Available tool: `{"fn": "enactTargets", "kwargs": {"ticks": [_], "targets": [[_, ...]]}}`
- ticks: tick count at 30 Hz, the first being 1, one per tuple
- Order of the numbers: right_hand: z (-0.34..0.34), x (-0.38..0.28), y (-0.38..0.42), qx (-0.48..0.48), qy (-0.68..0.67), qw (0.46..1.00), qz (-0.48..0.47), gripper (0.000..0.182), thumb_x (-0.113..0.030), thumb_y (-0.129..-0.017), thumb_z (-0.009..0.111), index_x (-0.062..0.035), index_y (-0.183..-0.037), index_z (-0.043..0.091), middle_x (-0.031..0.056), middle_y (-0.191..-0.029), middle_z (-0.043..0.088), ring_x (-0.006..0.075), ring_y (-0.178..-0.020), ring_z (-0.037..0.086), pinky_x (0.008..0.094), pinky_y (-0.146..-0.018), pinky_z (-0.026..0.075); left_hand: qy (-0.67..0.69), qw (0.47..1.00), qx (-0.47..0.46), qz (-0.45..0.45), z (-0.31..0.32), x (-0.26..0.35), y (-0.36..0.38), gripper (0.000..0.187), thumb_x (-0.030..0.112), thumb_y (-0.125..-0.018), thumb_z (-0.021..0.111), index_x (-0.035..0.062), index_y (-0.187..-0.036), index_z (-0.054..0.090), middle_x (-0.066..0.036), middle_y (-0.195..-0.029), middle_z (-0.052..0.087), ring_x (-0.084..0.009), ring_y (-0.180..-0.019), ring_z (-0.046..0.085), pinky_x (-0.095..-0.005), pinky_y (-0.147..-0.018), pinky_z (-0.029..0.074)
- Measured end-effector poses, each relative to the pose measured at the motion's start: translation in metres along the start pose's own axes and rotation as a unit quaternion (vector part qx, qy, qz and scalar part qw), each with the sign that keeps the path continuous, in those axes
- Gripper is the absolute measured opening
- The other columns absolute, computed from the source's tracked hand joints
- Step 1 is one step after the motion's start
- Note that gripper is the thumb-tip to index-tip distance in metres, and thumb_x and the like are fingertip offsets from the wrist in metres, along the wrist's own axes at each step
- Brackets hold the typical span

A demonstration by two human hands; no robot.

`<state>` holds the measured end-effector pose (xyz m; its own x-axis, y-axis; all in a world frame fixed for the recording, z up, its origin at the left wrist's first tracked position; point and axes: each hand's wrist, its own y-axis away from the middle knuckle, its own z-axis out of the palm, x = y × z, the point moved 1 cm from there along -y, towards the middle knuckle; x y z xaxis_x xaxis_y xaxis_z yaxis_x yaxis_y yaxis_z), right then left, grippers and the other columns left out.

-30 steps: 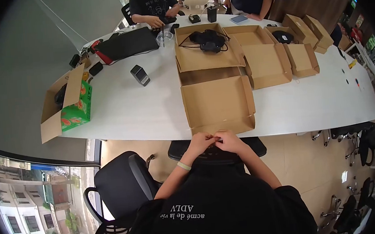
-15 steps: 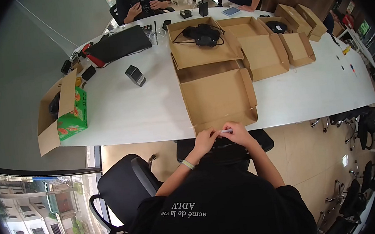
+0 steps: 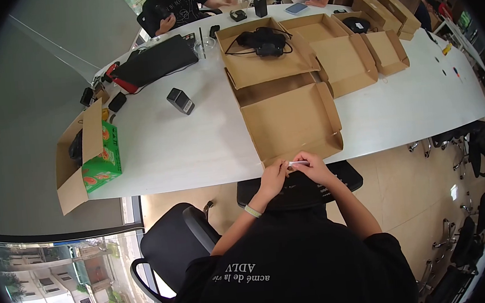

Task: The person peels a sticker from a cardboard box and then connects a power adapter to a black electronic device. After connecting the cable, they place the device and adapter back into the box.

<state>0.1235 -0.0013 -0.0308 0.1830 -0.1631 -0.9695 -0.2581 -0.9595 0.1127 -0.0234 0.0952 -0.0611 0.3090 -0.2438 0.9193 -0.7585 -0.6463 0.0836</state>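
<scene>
At the front edge of the white table, a small thin white piece [image 3: 298, 163] sits between my hands; its exact kind is too small to tell. My right hand [image 3: 314, 170] is closed, pinching the white piece. Beside it, my left hand [image 3: 273, 182], with a pale band at the wrist, has its fingers closed at the piece's left end. What those fingers grip, if anything, is hidden. Just beyond both hands lies the open lid of a brown cardboard box [image 3: 292, 125]; its other half [image 3: 304, 68] bears a black cabled device [image 3: 267, 41].
Further open cardboard boxes [image 3: 343, 65] stand to the right, one with a round black item [image 3: 356, 24]. A black boxy device [image 3: 180, 101], a laptop [image 3: 157, 65] and a green carton [image 3: 102, 161] are on the left. An office chair [image 3: 175, 238] stands at lower left. Two people are across the table.
The view has shifted slightly. My hands stay together around the white piece, with its angle a little different. Across the table, the seated person has stretched an arm out to the right.
</scene>
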Motion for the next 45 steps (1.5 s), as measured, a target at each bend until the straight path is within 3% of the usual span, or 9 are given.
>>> {"fn": "enactTargets", "kwargs": {"ticks": [8, 21, 23, 26, 29, 36, 38, 42, 45], "targets": [[0.003, 0.023, -0.013, -0.077, -0.308, 0.943, 0.097, 0.010, -0.016, -0.090, 0.061, -0.0073, -0.093, 0.056, -0.0006, -0.088, 0.062, 0.0053, -0.073, 0.051, 0.0192, -0.064, 0.039, 0.234, 0.972, -0.016, -0.009, -0.006, 0.002, -0.003, 0.028, 0.023, -0.099, 0.048, -0.0011, -0.089, 0.059, -0.007, -0.074, 0.062, -0.0111, -0.065, 0.055, -0.0275, -0.060, 0.046], [-0.006, 0.015, -0.019, -0.074, -0.171, 0.975, 0.123, 0.010, -0.014, -0.089, 0.061, -0.0067, -0.090, 0.054, -0.0030, -0.078, 0.053, 0.0042, -0.067, 0.046, 0.0188, -0.060, 0.036, 0.092, 0.995, -0.021, -0.043, 0.001, -0.007, -0.008, 0.022, 0.020, -0.097, 0.050, -0.0007, -0.099, 0.057, -0.008, -0.082, 0.064, -0.0143, -0.070, 0.061, -0.0275, -0.065, 0.049], [-0.009, 0.020, -0.018, -0.079, -0.111, 0.983, 0.126, 0.010, -0.014, -0.089, 0.061, -0.0067, -0.089, 0.055, -0.0042, -0.077, 0.053, 0.0029, -0.066, 0.044, 0.0187, -0.058, 0.034, 0.009, 0.999, 0.045, -0.002, 0.010, -0.008, -0.009, 0.023, 0.022, -0.092, 0.055, 0.0010, -0.100, 0.054, -0.015, -0.083, 0.066, -0.0298, -0.077, 0.065, -0.0386, -0.067, 0.050], [-0.013, 0.018, -0.016, -0.061, -0.117, 0.985, 0.115, 0.010, -0.014, -0.089, 0.061, -0.0056, -0.090, 0.055, -0.0043, -0.077, 0.052, 0.0026, -0.067, 0.044, 0.0188, -0.058, 0.034, -0.004, 0.998, 0.041, -0.038, 0.013, -0.005, -0.011, 0.022, 0.023, -0.091, 0.056, 0.0038, -0.101, 0.052, -0.015, -0.085, 0.066, -0.0316, -0.079, 0.065, -0.0404, -0.067, 0.049], [-0.015, 0.022, -0.018, -0.051, -0.135, 0.984, 0.100, 0.010, -0.013, -0.089, 0.061, -0.0050, -0.091, 0.056, -0.0045, -0.078, 0.053, 0.0029, -0.068, 0.045, 0.0189, -0.060, 0.036, -0.057, 0.995, 0.046, -0.064, 0.008, 0.010, -0.009, 0.019, 0.021, -0.091, 0.058, 0.0042, -0.098, 0.051, -0.010, -0.074, 0.063, -0.0236, -0.068, 0.064, -0.0335, -0.061, 0.048], [-0.013, 0.025, -0.019, -0.049, -0.137, 0.986, 0.085, 0.010, -0.012, -0.090, 0.061, -0.0045, -0.091, 0.055, -0.0042, -0.080, 0.053, 0.0030, -0.072, 0.047, 0.0187, -0.064, 0.039, -0.135, 0.989, 0.066, -0.010, 0.008, 0.013, -0.006, 0.019, 0.022, -0.093, 0.054, 0.0042, -0.097, 0.054, -0.011, -0.078, 0.065, -0.0271, -0.068, 0.064, -0.0366, -0.061, 0.048], [-0.013, 0.028, -0.020, -0.046, -0.129, 0.987, 0.084, 0.010, -0.012, -0.090, 0.061, -0.0045, -0.092, 0.056, -0.0036, -0.082, 0.055, 0.0029, -0.073, 0.048, 0.0187, -0.065, 0.039, -0.074, 0.996, 0.047, -0.020, 0.010, 0.007, -0.008, 0.022, 0.025, -0.093, 0.052, 0.0042, -0.094, 0.057, -0.017, -0.087, 0.065, -0.0368, -0.079, 0.062, -0.0466, -0.065, 0.047], [-0.014, 0.030, -0.019, -0.041, -0.119, 0.989, 0.079, 0.009, -0.012, -0.090, 0.061, -0.0045, -0.092, 0.056, -0.0034, -0.083, 0.056, 0.0028, -0.074, 0.048, 0.0186, -0.065, 0.039, -0.053, 0.998, 0.036, 0.000, 0.009, 0.005, -0.009, 0.024, 0.026, -0.093, 0.052, 0.0036, -0.093, 0.059, -0.017, -0.087, 0.066, -0.0364, -0.079, 0.062, -0.0460, -0.066, 0.048], [-0.014, 0.023, -0.017, -0.045, -0.124, 0.988, 0.077, 0.009, -0.012, -0.090, 0.061, -0.0046, -0.092, 0.056, -0.0034, -0.084, 0.056, 0.0028, -0.075, 0.049, 0.0186, -0.065, 0.039, -0.080, 0.996, 0.024, 0.004, 0.007, 0.013, -0.007, 0.023, 0.023, -0.095, 0.052, 0.0007, -0.092, 0.058, -0.013, -0.082, 0.067, -0.0274, -0.070, 0.065, -0.0356, -0.064, 0.049]]}}
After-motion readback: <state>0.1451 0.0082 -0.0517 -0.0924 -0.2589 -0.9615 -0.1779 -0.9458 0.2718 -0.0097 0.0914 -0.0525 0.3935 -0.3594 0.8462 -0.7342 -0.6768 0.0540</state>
